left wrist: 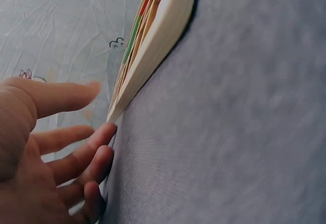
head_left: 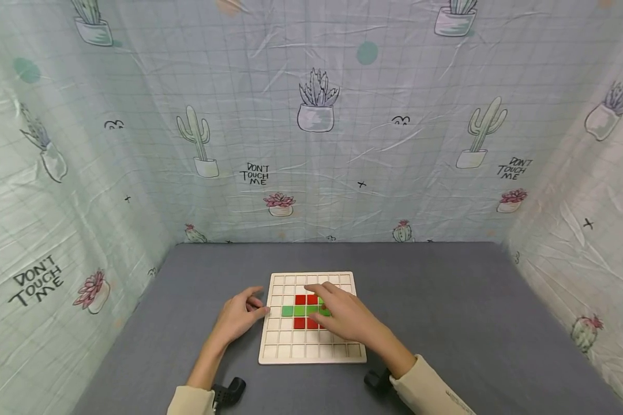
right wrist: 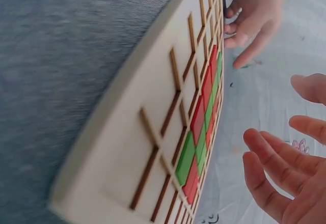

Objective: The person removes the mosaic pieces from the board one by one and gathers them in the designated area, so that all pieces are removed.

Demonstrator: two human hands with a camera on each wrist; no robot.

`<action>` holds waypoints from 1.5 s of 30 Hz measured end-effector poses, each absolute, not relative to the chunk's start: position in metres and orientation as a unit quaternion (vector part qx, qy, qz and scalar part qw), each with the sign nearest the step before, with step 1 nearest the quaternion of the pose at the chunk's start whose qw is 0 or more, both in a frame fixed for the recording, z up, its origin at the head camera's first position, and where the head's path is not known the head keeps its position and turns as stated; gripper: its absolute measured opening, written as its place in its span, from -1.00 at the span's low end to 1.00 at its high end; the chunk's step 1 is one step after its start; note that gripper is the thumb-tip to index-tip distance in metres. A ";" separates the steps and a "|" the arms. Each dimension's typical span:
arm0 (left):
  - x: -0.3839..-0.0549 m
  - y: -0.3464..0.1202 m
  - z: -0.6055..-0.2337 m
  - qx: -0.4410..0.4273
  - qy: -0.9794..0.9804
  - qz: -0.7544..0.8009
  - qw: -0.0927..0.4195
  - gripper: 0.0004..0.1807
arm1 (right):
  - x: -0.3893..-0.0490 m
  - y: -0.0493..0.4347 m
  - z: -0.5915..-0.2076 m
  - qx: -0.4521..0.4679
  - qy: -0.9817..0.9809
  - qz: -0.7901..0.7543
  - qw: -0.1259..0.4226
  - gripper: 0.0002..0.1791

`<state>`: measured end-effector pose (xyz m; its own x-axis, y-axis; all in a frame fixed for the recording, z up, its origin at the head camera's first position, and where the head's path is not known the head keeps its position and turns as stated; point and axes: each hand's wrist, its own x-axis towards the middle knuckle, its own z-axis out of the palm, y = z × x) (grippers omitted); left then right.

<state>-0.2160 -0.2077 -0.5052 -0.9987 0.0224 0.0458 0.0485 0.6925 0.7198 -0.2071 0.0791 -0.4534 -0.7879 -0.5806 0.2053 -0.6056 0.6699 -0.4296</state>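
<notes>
A pale wooden grid board (head_left: 297, 351) lies flat on the grey table. Green tiles (head_left: 299, 311) form a row across its middle cells, with red tiles (head_left: 300, 323) in the rows on either side. My right hand (head_left: 350, 316) hovers over the board's right half and hides some cells and tiles. Its thumb and fingers are spread apart, with nothing between them in the right wrist view. Beside the board's left edge is my left hand (head_left: 239, 317), holding nothing, its fingers loosely bent. In the left wrist view its fingertips (left wrist: 108, 131) come close to the board's corner; contact is unclear.
The grey tabletop (head_left: 446, 311) extends around the board. A cloth backdrop (head_left: 363, 127) printed with potted cacti hangs behind and along both sides. Black wrist devices (head_left: 230, 392) sit under both wrists near the sleeves.
</notes>
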 end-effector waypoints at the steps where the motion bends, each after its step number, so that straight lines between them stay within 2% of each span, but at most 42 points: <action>1: -0.217 -0.209 -0.505 -0.025 -0.919 -0.394 0.010 -0.35 | -0.209 0.077 -0.453 0.326 -0.912 0.248 0.024 -0.41; 15: -0.228 -0.221 -0.510 -0.097 -0.870 -0.474 -0.096 -0.09 | -0.232 0.053 -0.447 0.334 -0.905 0.262 -0.030 -0.47; 22: -0.231 -0.226 -0.515 -0.119 -0.854 -0.494 -0.113 -0.04 | -0.248 0.041 -0.452 0.353 -0.897 0.262 -0.038 -0.52; 34: -0.229 -0.229 -0.519 -0.133 -0.839 -0.514 -0.121 -0.07 | -0.270 0.027 -0.468 0.369 -0.897 0.228 -0.078 -0.64; 45: -0.228 -0.230 -0.518 -0.137 -0.827 -0.526 -0.143 -0.13 | -0.267 0.017 -0.468 0.352 -0.905 0.216 -0.099 -0.73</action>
<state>-0.2275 -0.2297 -0.5182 -0.9213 0.3778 -0.0919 0.0771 0.4092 0.9092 -0.2667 0.0167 -0.4676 -0.7322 -0.6805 -0.0274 -0.5946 0.6585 -0.4614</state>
